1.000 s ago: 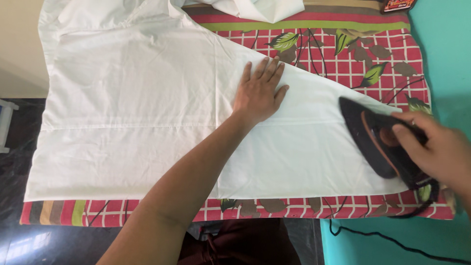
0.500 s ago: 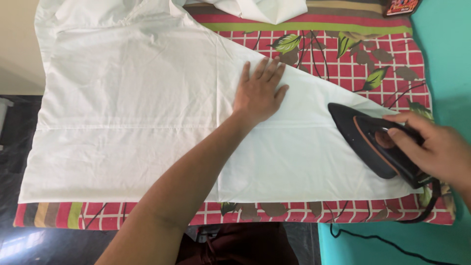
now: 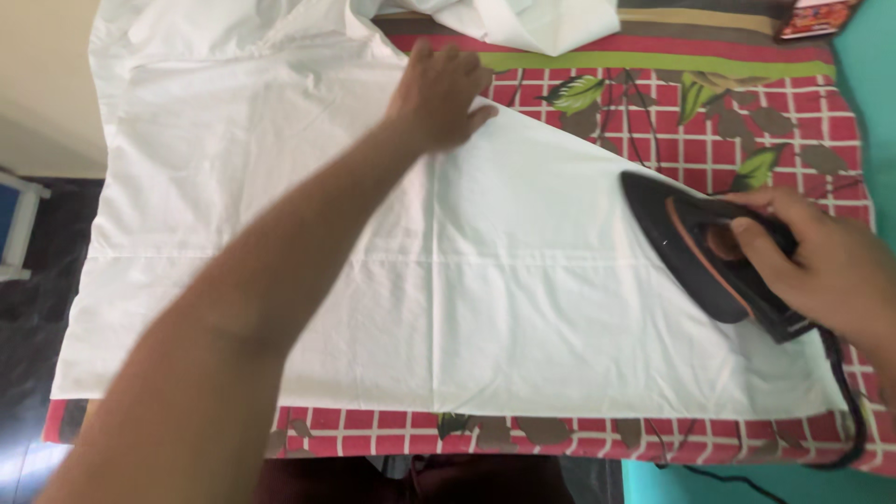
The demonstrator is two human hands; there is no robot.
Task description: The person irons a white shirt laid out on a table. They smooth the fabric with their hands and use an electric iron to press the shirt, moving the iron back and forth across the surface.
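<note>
Pressing the white cloth spread over the red checked cover, you look mid-stroke: your right hand, fingers clenched round the handle, holds the black iron on the cloth's right end. Farther up the cloth, your left hand lies open-fingered, flattening it. Next, probably guide the iron toward that hand.

Even, soft daylight fills the frame; the white cloth reads bright, nearly washed out toward the upper left. Shadows are faint and diffuse. Motion blur softens the left forearm at lower left; glare marks the dark floor.
</note>
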